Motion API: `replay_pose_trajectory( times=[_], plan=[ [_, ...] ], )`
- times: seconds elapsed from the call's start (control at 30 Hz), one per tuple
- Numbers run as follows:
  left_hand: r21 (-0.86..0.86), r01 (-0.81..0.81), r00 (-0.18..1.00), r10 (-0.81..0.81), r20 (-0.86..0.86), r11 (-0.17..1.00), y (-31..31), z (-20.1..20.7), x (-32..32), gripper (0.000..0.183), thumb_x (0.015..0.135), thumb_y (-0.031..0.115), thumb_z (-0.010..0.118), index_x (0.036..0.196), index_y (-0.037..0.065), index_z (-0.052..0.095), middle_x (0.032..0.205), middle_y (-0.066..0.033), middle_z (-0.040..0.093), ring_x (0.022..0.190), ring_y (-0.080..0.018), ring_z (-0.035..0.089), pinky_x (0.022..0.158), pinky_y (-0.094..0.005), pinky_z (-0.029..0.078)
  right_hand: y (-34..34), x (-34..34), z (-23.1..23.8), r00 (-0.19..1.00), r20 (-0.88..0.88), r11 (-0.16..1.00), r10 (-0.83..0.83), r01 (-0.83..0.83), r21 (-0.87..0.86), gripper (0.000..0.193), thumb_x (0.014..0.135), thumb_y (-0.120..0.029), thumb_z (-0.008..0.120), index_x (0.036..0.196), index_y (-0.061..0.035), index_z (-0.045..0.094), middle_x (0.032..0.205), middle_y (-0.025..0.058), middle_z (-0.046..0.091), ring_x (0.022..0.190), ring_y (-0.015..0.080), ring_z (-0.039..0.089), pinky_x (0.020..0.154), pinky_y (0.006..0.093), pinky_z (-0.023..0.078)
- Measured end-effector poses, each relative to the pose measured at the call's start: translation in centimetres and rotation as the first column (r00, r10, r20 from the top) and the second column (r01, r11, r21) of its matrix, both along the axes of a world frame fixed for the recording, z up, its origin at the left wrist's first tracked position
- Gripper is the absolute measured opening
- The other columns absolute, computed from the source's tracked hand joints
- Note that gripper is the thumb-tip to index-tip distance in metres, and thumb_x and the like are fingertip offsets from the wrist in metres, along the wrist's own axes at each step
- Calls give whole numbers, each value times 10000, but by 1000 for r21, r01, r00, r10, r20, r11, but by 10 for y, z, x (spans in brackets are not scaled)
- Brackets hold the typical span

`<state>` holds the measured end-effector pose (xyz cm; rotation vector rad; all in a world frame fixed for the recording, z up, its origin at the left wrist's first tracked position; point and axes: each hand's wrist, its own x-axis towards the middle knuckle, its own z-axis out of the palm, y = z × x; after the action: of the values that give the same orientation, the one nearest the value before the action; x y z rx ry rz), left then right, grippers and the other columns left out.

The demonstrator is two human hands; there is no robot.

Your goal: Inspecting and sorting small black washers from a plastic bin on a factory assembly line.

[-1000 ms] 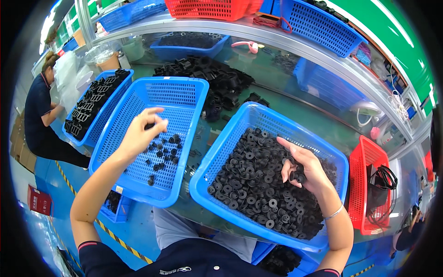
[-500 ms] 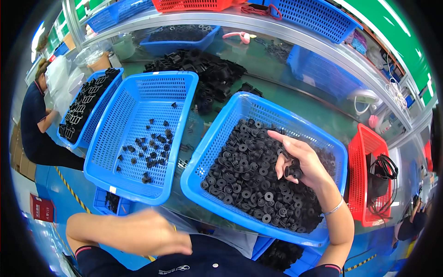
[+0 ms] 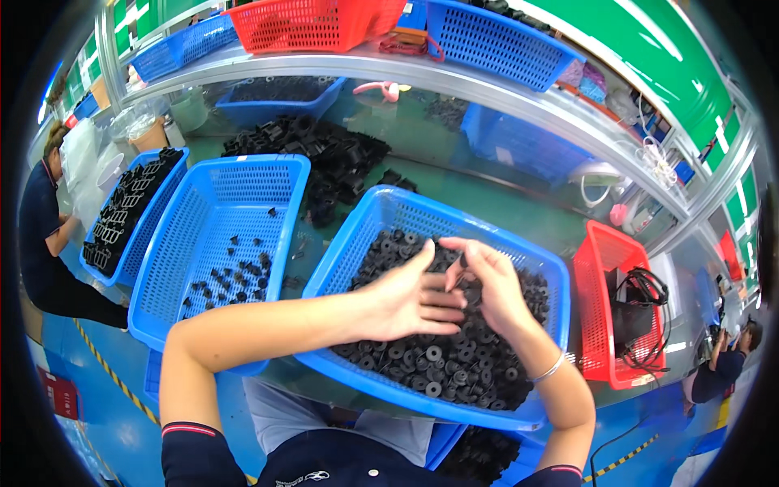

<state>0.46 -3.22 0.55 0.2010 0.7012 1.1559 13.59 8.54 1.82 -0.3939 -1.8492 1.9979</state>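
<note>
Both hands meet over a blue basket (image 3: 540,280) heaped with small black ring-shaped rubber pieces (image 3: 434,357). My left hand (image 3: 410,300) reaches across from the left, thumb raised and fingers stretched apart, slightly blurred; nothing shows in it. Facing it, my right hand (image 3: 497,288) curls its thumb and fingers together around a small black rubber piece (image 3: 463,261). Whatever else lies in its palm is hidden. To the left, another blue basket (image 3: 280,183) holds scattered small black pieces (image 3: 231,280), partly behind my left forearm.
Farther left stands a blue basket of black frame-like parts (image 3: 122,215). Behind the baskets lies a pile of black parts (image 3: 312,158). A red basket (image 3: 596,300) with a black cable (image 3: 645,288) stands right. A metal rail (image 3: 381,66) crosses behind; a co-worker (image 3: 49,235) is far left.
My left hand has swung from near my body on the left up over the right-hand blue basket, close to my right hand. The right hand has turned and its fingers have drawn together.
</note>
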Motion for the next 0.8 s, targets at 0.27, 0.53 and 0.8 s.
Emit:
replay_pose_trajectory(
  times=[0.27, 0.53, 0.8],
  plan=[
    [105, -134, 979, 115, 170, 985, 24, -16, 18, 526, 952, 536, 257, 1257, 124, 376, 1233, -87, 411, 1178, -252, 441, 1021, -480, 383, 3, -3, -8, 997, 74, 987, 0, -12, 161, 304, 901, -113, 560, 1188, -13, 567, 849, 38, 632, 774, 88, 564, 707, 238, 472],
    [19, -52, 993, 50, 110, 998, 22, -21, -20, 452, 952, 367, 425, 1187, -18, 456, 1192, -138, 484, 1106, -337, 532, 961, -414, 458, 16, -1, -1, 1000, 22, 1000, 2, -2, -4, 345, 868, -121, 623, 1178, 18, 561, 941, 85, 665, 895, 117, 595, 845, 284, 460],
    [50, -99, 988, 92, 125, 994, 21, -12, -18, 546, 987, 389, 286, 1273, -56, 422, 1261, -150, 470, 1176, -273, 480, 1017, -447, 402, 22, 3, 6, 995, -76, 983, -68, 54, -174, 336, 820, -19, 646, 1148, 14, 581, 947, 119, 652, 884, 153, 607, 828, 299, 479]
  ],
)
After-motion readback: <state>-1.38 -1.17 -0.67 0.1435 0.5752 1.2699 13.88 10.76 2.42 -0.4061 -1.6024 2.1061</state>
